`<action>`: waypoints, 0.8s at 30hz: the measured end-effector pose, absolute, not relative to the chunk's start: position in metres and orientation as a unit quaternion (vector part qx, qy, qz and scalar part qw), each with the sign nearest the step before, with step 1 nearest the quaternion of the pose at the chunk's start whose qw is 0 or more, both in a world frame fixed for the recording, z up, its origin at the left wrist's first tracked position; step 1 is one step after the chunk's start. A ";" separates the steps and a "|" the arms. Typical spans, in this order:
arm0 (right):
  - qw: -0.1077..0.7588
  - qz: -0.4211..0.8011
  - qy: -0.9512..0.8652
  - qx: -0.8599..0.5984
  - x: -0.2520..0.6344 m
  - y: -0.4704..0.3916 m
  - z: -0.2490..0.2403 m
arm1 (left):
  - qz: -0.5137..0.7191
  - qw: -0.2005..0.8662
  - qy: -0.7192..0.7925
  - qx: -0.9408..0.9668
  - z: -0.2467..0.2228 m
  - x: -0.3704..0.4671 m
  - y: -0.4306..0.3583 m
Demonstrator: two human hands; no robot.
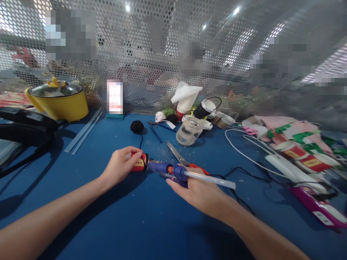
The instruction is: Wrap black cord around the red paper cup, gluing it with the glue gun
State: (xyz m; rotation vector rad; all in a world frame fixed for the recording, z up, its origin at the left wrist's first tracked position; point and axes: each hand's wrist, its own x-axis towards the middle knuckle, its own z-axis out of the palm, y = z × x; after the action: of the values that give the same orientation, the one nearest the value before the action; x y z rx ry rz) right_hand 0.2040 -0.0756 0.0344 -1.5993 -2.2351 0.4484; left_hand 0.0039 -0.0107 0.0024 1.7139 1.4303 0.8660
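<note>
My left hand is closed around a small red paper cup lying on its side, with black yarn wrapped at its right end. A black strand runs from there back to a ball of black yarn. My right hand grips a blue hot glue gun, its nozzle pointing left at the yarn-wrapped end; whether they touch, I cannot tell. A clear glue stick sticks out of the gun's rear. Open scissors with red handles lie just behind the gun.
Behind are a clear plastic jar, pliers, stacked paper cups and a lit phone. At left stand a yellow pot and flat glue sticks. Cables and a purple power strip occupy the right.
</note>
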 end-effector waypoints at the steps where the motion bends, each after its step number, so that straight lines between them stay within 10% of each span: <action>1: 0.177 0.157 -0.787 -0.569 0.204 -0.075 0.034 | 0.336 0.369 0.556 0.665 0.003 0.004 -0.011; 24: 0.176 0.185 -0.780 -0.572 0.208 -0.075 0.031 | 0.347 0.342 0.546 0.681 -0.002 0.003 -0.012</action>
State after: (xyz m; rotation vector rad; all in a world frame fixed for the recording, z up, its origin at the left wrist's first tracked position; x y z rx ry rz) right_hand 0.2079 -0.0745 0.0314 -1.6204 -2.2079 0.5228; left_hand 0.0035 -0.0122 -0.0019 1.7709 1.4207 0.9026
